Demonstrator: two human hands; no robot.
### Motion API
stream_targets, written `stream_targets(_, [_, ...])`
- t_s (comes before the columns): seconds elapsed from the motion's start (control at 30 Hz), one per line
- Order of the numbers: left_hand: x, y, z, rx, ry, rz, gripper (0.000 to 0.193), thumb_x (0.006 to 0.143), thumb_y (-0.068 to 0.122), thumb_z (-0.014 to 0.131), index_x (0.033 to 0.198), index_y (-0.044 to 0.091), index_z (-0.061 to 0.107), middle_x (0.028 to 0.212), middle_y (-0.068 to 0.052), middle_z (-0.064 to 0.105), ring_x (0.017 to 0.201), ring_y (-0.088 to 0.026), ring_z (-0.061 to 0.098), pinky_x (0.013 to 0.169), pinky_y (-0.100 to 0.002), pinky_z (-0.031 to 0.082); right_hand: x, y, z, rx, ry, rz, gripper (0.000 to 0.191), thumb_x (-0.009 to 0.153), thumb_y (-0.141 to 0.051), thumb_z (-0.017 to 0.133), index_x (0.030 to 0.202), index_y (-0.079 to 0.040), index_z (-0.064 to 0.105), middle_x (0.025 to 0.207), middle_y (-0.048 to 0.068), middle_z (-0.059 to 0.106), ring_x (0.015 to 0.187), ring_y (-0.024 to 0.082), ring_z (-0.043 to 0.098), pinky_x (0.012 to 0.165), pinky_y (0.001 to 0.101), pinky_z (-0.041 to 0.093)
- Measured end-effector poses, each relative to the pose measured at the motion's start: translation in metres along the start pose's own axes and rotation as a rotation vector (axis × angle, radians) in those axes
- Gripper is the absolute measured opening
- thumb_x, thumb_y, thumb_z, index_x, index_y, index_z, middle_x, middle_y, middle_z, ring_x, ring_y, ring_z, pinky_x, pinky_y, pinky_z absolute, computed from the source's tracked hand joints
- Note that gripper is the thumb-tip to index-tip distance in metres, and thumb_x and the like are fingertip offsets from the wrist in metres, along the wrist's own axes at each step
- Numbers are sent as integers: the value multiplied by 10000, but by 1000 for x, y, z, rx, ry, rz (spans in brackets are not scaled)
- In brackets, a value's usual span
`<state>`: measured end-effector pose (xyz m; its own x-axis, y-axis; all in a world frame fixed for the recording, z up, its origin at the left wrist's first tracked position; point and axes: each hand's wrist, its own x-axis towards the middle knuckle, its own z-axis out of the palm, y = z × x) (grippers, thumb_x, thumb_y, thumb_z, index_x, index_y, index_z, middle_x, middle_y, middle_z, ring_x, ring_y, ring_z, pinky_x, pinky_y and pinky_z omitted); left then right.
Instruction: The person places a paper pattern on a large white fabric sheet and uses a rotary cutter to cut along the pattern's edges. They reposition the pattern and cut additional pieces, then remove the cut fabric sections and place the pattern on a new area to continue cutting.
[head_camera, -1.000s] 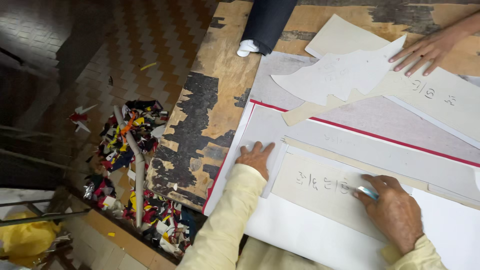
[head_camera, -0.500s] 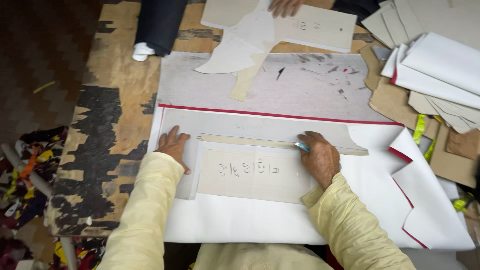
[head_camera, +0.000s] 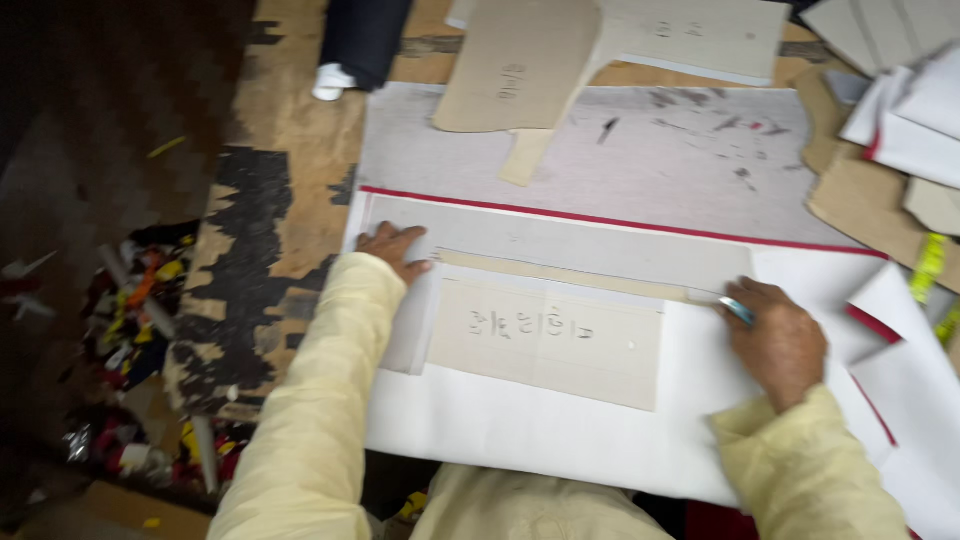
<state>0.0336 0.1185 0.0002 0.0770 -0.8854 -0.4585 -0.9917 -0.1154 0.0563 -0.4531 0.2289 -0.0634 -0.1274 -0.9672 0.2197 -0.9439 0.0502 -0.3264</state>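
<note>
A beige cardboard pattern piece (head_camera: 550, 335) with handwriting lies on white fabric (head_camera: 560, 440) that has a red edge stripe (head_camera: 600, 218). My left hand (head_camera: 395, 250) presses flat on the pattern's left end, fingers spread. At the pattern's right end my right hand (head_camera: 780, 340) grips a small blue marking tool (head_camera: 738, 308), its tip touching the fabric by the pattern's upper edge. Both my sleeves are pale yellow.
More cardboard patterns (head_camera: 525, 65) lie at the far side of the worn wooden table (head_camera: 290, 190). White fabric pieces (head_camera: 900, 100) pile at the right, with a yellow tape measure (head_camera: 930, 265). Another person's dark trouser leg and white shoe (head_camera: 335, 80) stand beyond. Coloured scraps (head_camera: 130, 300) litter the floor left.
The view has shifted and closed in. My right hand has slid rightward along the pattern's upper edge with the marking tool. My left hand stays pressed on the left end.
</note>
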Motion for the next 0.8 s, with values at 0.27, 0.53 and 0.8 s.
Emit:
stream_targets(0.27, [13,-27,17,-201,360,-8,629,829,474,795,1388,236,633,1420,-20,595,1309,-286,564,1114,-399,501,31,-68,3,304,-245,180,301,1020,-159,672,1293,-43,723,869,198,756,776,309,735,739,418,580])
stream_targets(0.53, [44,-61,22,-216,364,-24,1024,707,588,846,1454,18,440,1525,-55,430,1326,-285,443,1020,-380,496,70,-310,107,574,34,-251,322,905,74,632,1175,-46,761,974,153,651,869,287,646,762,393,530])
stream_targets(0.8, [71,-81,37,-146,338,19,1156,745,582,828,1533,-74,296,1637,-177,267,1347,-290,410,1027,-341,480,127,-445,184,535,17,-427,302,775,61,704,1014,-87,814,894,129,685,817,319,676,722,417,556])
